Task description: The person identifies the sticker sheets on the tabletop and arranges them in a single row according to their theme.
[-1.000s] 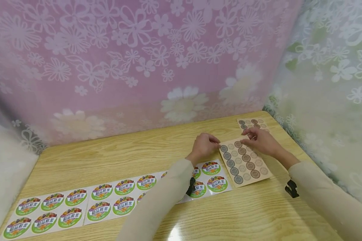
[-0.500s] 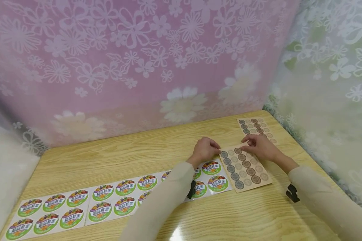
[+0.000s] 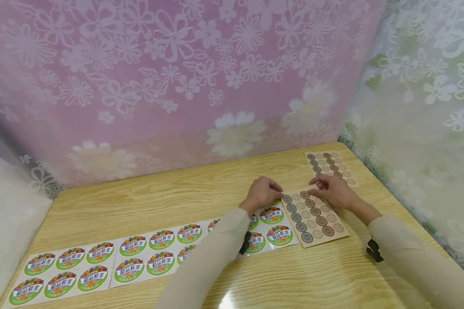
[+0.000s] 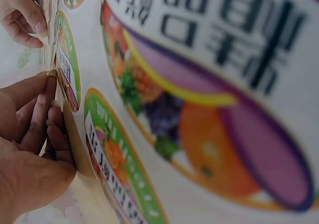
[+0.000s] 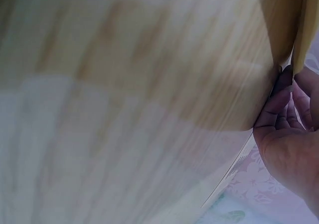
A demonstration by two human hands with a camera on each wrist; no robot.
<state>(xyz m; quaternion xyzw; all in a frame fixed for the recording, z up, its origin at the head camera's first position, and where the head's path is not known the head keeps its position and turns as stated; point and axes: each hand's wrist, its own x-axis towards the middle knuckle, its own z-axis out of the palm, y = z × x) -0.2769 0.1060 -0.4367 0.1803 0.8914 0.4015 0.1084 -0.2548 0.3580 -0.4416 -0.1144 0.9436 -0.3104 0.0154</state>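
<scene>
A tan sticker sheet [image 3: 300, 207] with columns of grey, brown and pale round stickers lies toward the right of the table. My left hand [image 3: 261, 192] pinches its far left corner between thumb and fingertips. At the far edge, the right hand [image 3: 335, 191] holds the sheet with thumb and index finger, covering its far right part. In the left wrist view, the left hand [image 4: 30, 149] has its fingertips right at the sheet's edge. The right wrist view has the right hand [image 5: 294, 134] pinching the raised edge of the tan sheet [image 5: 302, 40].
Another tan sticker sheet [image 3: 326, 162] lies behind, near the far right corner of the wooden table [image 3: 170, 184]. White sheets of fruit stickers [image 3: 112, 266] form a row from the left to the tan sheet, partly under my left sleeve [image 3: 212, 253]. Floral curtains [image 3: 201, 77] border the table.
Both hands have shifted the tan sheet slightly toward the near side, then nearly stopped. More of the other tan sheet behind shows now.
</scene>
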